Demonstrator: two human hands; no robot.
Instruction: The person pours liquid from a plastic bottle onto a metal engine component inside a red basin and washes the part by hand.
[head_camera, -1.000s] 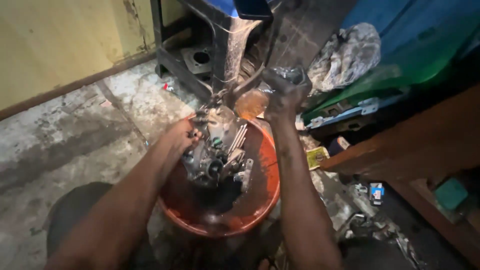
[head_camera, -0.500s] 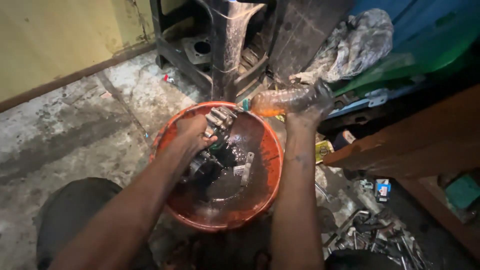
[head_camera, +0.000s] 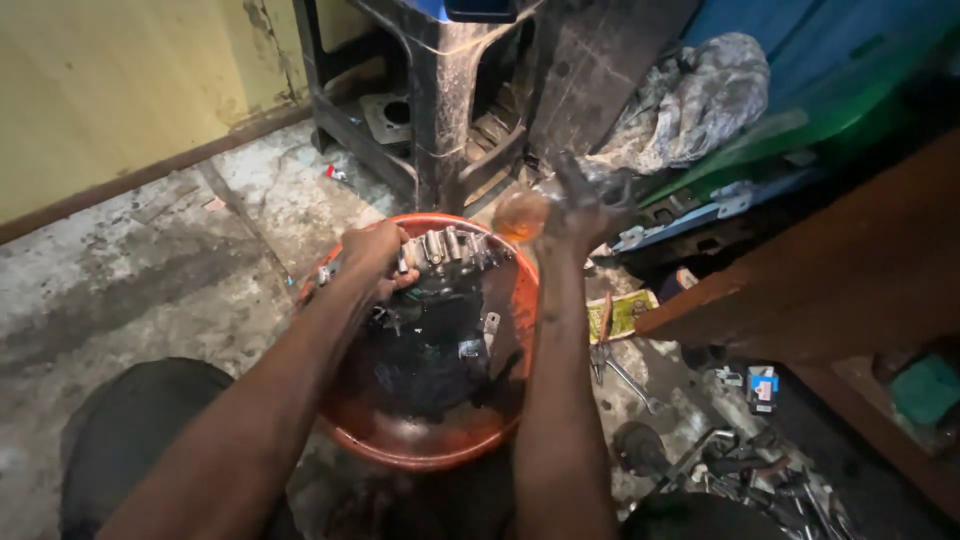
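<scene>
A: In the head view, where does the left hand (head_camera: 375, 255) sit?

B: Just left of the frame's centre, at the upper left rim of the orange basin (head_camera: 425, 455). Its fingers are curled shut over the top edge of a greasy metal engine part (head_camera: 440, 320), which stands inside the basin with a row of pale cylindrical fittings along its upper edge, directly to the right of the fingers.

A: And the part itself?

B: It fills the middle of the basin, dark and oily, with a reddish-brown liquid pooled under it at the basin's lower rim. The left fingers touch it at its top left corner; the rest of it lies below and to the right of them.

A: The right hand (head_camera: 590, 205)?

B: Upper centre, raised above the basin's top right rim. Its fingers are wrapped around a clear plastic bottle (head_camera: 525, 212) holding amber liquid. The bottle points left from the hand, with its rounded end over the basin's edge, just above the engine part and not touching it.

A: What lies around?

B: The basin rests on a stained concrete floor (head_camera: 150, 270). Behind it, at the top centre, stands a dark plastic stool (head_camera: 440, 90). A crumpled grey rag (head_camera: 690, 100) lies in the upper right. Pliers (head_camera: 603, 340) with red handles lie just right of the right forearm, beside a yellow packet (head_camera: 630, 312), and loose metal tools are scattered in the lower right corner.
</scene>
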